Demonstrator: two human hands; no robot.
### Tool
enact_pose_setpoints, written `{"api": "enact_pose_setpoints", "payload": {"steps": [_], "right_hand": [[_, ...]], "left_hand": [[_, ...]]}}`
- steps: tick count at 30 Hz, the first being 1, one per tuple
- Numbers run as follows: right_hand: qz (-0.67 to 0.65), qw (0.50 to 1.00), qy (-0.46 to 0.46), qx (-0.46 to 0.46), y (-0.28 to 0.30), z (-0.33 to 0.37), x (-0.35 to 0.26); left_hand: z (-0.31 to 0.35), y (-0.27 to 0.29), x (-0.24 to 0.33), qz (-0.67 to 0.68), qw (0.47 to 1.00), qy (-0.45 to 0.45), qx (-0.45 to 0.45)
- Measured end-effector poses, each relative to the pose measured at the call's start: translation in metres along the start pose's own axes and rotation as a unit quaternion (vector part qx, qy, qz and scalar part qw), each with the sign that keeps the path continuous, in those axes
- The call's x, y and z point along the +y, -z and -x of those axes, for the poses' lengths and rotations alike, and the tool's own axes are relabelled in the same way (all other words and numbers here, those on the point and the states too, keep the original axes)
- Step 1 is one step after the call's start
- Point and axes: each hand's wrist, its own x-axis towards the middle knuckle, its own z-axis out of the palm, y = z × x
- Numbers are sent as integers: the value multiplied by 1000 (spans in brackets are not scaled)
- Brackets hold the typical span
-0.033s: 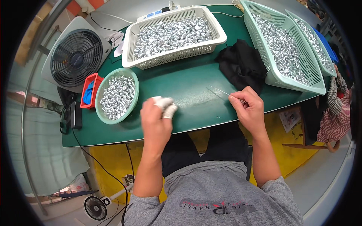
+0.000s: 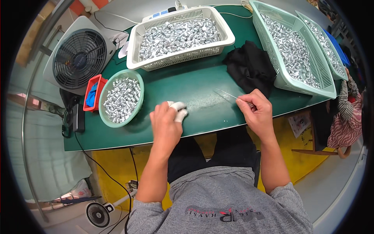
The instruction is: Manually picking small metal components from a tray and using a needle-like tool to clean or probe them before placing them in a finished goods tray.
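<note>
My left hand [image 2: 166, 121] hovers over the front of the green table [image 2: 163, 85], right of a round pale green basket [image 2: 142, 102] full of small silver metal parts [image 2: 121, 99]. White coverings wrap its thumb and forefinger. The fingers are curled in, and whatever lies between them is hidden. In my right hand [image 2: 258, 113] is a pair of thin metal tweezers [image 2: 230, 94], gripped between thumb and fingers, with the point toward the left. A black cloth [image 2: 249, 64] lies bunched just beyond that hand.
A white basket [image 2: 136, 64] of silver parts stands at the back. Two pale green baskets [image 2: 286, 80] [image 2: 339, 76] of parts are at the right. Left are a red bin [image 2: 100, 82] with blue content and a grey fan [image 2: 80, 58]. Another person's sleeve [image 2: 344, 101] shows far right.
My left hand has shifted a little to the right, away from the round basket. My right hand and the tweezers have stayed in place.
</note>
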Motion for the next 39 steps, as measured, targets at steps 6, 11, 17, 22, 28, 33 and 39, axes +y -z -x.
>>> {"api": "enact_pose_setpoints", "payload": {"steps": [6,11,17,22,28,33,39], "right_hand": [[-29,999,-21,-8,5,-1,-1],[-88,996,-15,-4,-1,-9,-8],[51,996,75,-15,-13,-6,3],[81,992,69,-63,-9,-7,-2],[80,991,70,-78,-6,-2,-7],[22,998,-6,-63,-7,-2,-14],[10,998,-27,-56,-8,-2,-7]], "left_hand": [[3,-1,-13,238,964,105,49],[3,-1,-17,547,787,283,36],[5,-11,-28,647,702,300,9],[10,-7,-30,672,676,303,-1],[12,-7,-34,687,662,300,-19],[13,-5,-35,699,639,320,-13],[11,-4,-35,695,631,346,-3]]}}
